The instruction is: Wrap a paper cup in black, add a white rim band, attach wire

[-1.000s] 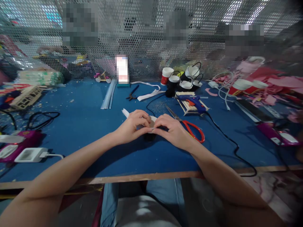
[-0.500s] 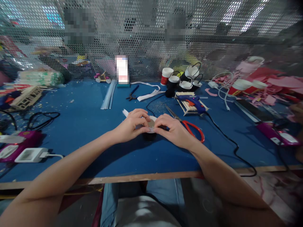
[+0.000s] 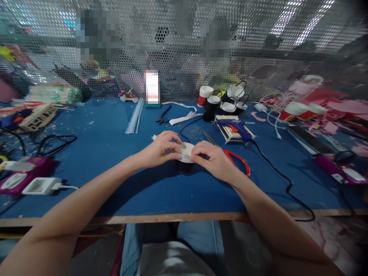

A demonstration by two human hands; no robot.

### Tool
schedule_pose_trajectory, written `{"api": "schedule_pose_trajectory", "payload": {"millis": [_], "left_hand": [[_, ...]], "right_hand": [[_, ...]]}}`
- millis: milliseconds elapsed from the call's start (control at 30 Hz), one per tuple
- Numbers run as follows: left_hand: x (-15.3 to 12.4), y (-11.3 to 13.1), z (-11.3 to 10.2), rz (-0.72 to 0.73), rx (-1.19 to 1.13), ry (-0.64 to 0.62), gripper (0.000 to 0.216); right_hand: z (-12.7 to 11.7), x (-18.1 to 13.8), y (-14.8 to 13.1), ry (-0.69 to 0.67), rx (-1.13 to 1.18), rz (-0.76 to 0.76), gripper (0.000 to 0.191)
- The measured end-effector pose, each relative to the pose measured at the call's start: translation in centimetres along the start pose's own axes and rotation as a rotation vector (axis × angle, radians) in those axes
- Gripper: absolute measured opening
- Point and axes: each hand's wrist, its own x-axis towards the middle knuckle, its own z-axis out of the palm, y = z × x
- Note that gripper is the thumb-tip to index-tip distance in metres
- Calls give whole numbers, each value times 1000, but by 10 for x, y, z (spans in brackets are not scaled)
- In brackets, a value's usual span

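Both my hands meet over a small black paper cup with a white inside (image 3: 185, 150) that stands on the blue table (image 3: 109, 153). My left hand (image 3: 159, 149) pinches the cup's left rim together with a white strip whose end sticks out behind the fingers (image 3: 154, 137). My right hand (image 3: 212, 159) has its fingers closed on the cup's right rim. Red-handled scissors (image 3: 237, 161) lie just right of my right hand, partly hidden under it.
A blue glue gun (image 3: 237, 127) rests on a stick frame, its black cord running to the front edge. Several finished black cups with handles (image 3: 227, 100), a red cup, pliers (image 3: 163, 115), white ribbon and clear glue sticks (image 3: 135, 119) lie behind. Power strips (image 3: 31, 180) sit left, pink scraps right.
The cup's white inside shows more now, and my fingers have shifted along its rim. The view has tipped slightly, so everything sits a little lower.
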Motion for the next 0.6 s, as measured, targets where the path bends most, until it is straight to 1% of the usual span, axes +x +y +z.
{"api": "schedule_pose_trajectory", "payload": {"millis": [133,200,267,300,333,400,467,600], "left_hand": [[0,-2,-1,16,-28,-1,17],[0,1,1,16,-34,10,16],[1,5,4,10,-35,20,16],[1,6,5,6,-34,23,16],[1,8,6,3,-33,26,16],[2,10,8,0,-33,31,18],[2,9,9,-4,-34,34,19],[3,3,7,-14,-44,11,18]], "right_hand": [[-4,1,1,-20,-20,-10,13],[-5,2,0,18,-75,-41,10],[-5,2,-2,67,-131,-83,17],[-5,2,-3,75,-150,-97,20],[-4,2,-4,64,-161,-103,18],[-1,1,-5,20,-163,-95,14],[1,1,-5,-6,-153,-74,19],[1,0,-2,27,-82,-67,18]]}}
